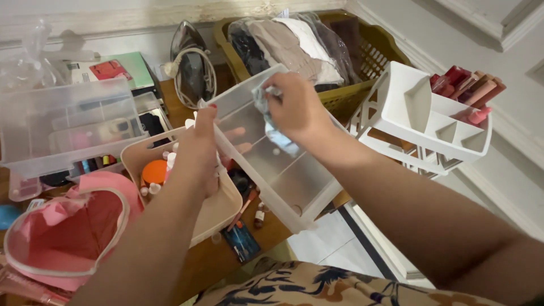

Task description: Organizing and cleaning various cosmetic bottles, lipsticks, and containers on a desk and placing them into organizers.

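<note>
Tray (pixel 294 181) clear, tilted, divided; cloth (pixel 266 105) inside

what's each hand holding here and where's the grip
The left hand grips the clear divided organizer tray by its long side wall. The right hand pinches a crumpled cloth, pressed inside the tray.

A brown wooden counter (pixel 211 262) carries the clutter; on its left lie a pink zip pouch (pixel 73 232) and a clear plastic organiser (pixel 68 122), with a beige tub (pixel 218 207) of small bottles beside them; a dark card (pixel 242 241) and a tiny vial (pixel 259 216) lie on the bare wood just past the tub. At the back stand an iron (pixel 191 62) with its coiled cord and an olive basket (pixel 374 48) of folded clothes; a white divided rack (pixel 419 119) stands at the right edge
</note>
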